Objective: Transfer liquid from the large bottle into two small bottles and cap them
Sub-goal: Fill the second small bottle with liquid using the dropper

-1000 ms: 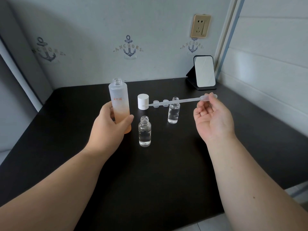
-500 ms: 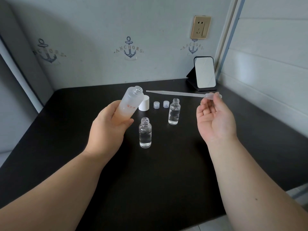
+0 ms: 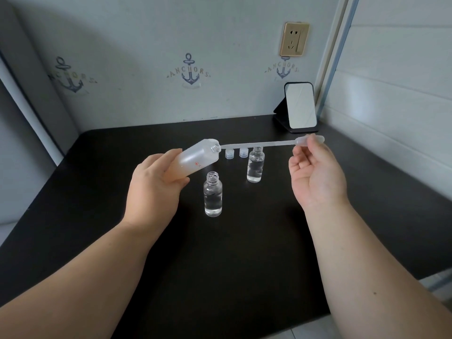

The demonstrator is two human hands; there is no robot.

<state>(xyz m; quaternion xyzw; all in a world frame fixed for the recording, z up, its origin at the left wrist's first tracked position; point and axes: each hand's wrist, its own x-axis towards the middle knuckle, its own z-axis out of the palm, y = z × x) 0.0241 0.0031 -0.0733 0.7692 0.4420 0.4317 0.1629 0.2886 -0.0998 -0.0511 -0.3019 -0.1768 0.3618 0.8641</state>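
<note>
My left hand (image 3: 156,187) grips the large frosted bottle (image 3: 195,160), tilted steeply with its open mouth pointing right. My right hand (image 3: 315,174) pinches the bulb of a clear plastic pipette (image 3: 264,143), which lies nearly level with its tip at the bottle's mouth. Two small clear bottles stand uncapped on the black table, each partly filled: the near one (image 3: 213,197) just right of my left hand, the far one (image 3: 255,165) below the pipette. Two small ribbed caps (image 3: 236,152) sit behind them. The large bottle's white cap is hidden behind the bottle.
A small mirror on a black stand (image 3: 299,106) leans at the back right corner. The black table (image 3: 220,265) meets walls at the back and right. A wall socket (image 3: 294,39) is above the mirror.
My left hand has lifted the large bottle off the table and tilted it far to the right. The pipette's tip has moved left to the bottle's mouth. The white cap went out of sight.
</note>
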